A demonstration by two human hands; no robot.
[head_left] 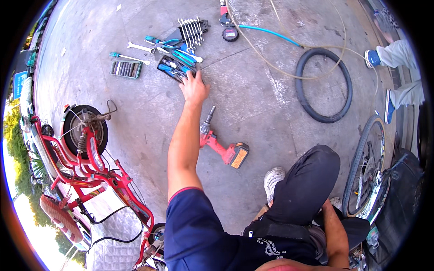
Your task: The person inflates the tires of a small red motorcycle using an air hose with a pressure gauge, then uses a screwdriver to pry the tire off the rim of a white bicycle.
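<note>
My left arm stretches forward, and my left hand (195, 88) is at the near right corner of a dark box (162, 67) filled with blue-handled tools (171, 72). Its fingers are spread and bent down onto the tools; nothing is visibly held. At the lower right, beside my bent knee, my right hand (326, 208) is mostly hidden and its fingers do not show. A red cordless impact wrench (217, 143) with a socket on its nose lies on the ground right of my left forearm.
Beyond the box lie a rack of wrenches (190, 34), a loose wrench (141, 47), a ratchet (131, 58) and a socket case (126, 69). An inflator gauge (230, 34), an inner tube (304, 97) and a bicycle wheel (350, 189) are rightward; a red electric bike (92, 158) stands left.
</note>
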